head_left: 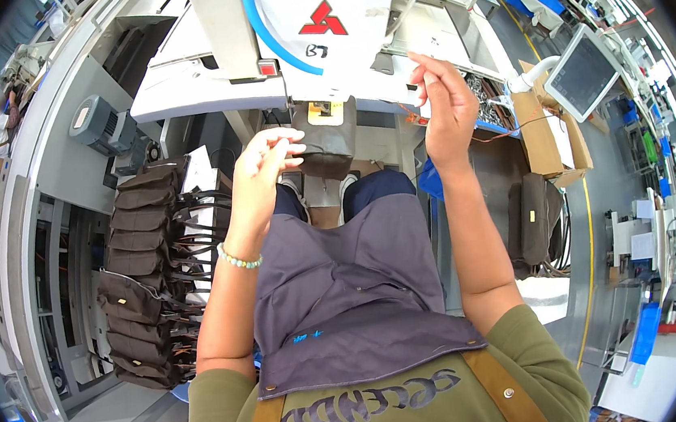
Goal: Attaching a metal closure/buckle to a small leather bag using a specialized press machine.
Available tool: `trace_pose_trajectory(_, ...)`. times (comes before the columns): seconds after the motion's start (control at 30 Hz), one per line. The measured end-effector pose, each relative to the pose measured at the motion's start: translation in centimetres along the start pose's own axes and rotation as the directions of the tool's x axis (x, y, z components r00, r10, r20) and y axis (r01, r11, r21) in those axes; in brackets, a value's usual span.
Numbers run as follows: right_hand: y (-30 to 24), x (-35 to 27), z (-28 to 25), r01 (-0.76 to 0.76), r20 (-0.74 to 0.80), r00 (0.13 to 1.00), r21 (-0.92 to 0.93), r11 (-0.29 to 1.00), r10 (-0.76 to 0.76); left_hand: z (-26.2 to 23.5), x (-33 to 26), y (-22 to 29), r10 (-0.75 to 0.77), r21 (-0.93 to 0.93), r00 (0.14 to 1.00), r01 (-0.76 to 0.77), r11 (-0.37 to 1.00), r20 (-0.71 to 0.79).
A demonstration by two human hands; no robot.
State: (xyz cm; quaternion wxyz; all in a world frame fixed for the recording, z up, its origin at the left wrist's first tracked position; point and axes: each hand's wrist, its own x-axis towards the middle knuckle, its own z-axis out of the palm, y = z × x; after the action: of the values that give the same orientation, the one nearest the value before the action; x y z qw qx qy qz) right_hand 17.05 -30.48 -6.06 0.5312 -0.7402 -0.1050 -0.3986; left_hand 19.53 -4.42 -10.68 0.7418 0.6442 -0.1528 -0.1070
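Note:
A dark brown bag-like piece [326, 153] sits under the head of a white industrial sewing machine [327, 17], with a yellow-edged metal plate [325, 113] at its top. My left hand [263, 168] is at the piece's left side, fingers stretched out and apart. Its fingertips overlap the edge in view; whether they touch, I cannot tell. To the right of the machine head, my right hand [450, 111] is raised with bent fingers. A narrow pale thing [425, 97] shows at those fingers, too small to name.
Several dark brown bags with straps [139, 271] are stacked at my left. More dark bags [536, 220] stand at the right below a cardboard box [541, 138]. A screen on an arm [583, 72] is at the far right. A blue hose [273, 42] curves down the machine head.

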Motion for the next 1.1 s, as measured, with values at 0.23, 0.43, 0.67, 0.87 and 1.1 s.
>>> trace_pose_trajectory(0.23,-5.0,3.7,1.6,-0.111,0.220,0.967,-0.083,0.990,0.127,2.0,1.0,0.3,-0.098,-0.306,0.989,0.127,0.943,0.110)
trace_pose_trajectory(0.43,-4.7,5.3,0.8,-0.238,0.324,0.939,0.358,0.903,0.119,3.0,1.4,0.5,-0.132,-0.326,0.970,0.195,0.925,0.205)
trace_pose_trajectory(0.67,1.0,1.0,-2.2,-0.290,0.329,0.935,0.488,0.823,0.134,4.6,1.1,-0.1,-0.123,-0.352,0.962,0.206,0.913,0.244)
trace_pose_trajectory(0.87,6.3,-2.0,1.0,-0.332,0.484,0.781,-0.214,0.919,0.395,5.4,-0.9,-0.1,-0.156,-0.244,0.924,0.250,0.937,0.349)
trace_pose_trajectory(1.1,3.3,0.2,3.2,-0.097,0.603,0.743,-0.333,0.938,0.290,4.5,-1.4,-0.6,-0.130,-0.191,0.913,0.217,0.957,0.386)
